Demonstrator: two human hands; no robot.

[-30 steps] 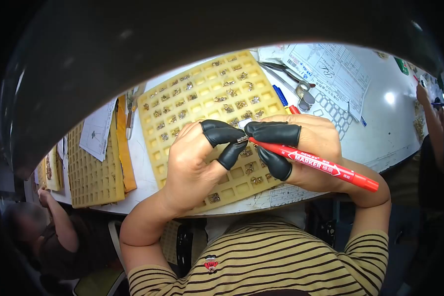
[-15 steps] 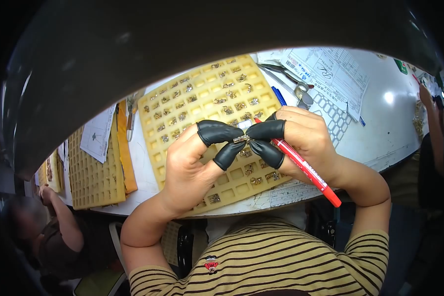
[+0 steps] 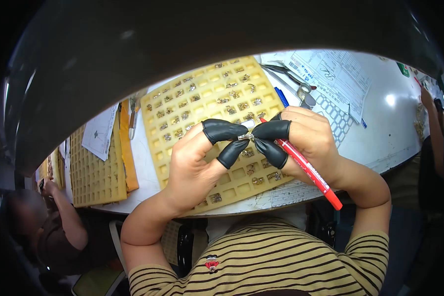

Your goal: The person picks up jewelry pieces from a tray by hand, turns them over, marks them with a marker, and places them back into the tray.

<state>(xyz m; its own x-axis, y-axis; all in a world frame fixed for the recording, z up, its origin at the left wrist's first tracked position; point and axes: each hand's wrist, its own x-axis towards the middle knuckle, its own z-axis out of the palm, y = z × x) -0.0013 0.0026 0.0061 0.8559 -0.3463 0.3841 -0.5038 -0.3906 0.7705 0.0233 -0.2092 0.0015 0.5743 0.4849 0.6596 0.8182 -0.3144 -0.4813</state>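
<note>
Our left hand and right hand pinch 1 metal piece, seemingly unfinished, our right also gripping a marker, with other pieces lying in the tray.

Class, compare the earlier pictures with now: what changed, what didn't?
The slim red marker pen has swung, rear end down and left in view, tip away from the small shiny metal piece; the right hand now seems to pinch it too. The left hand still holds it; the yellow pocketed tray stays beneath.
</note>
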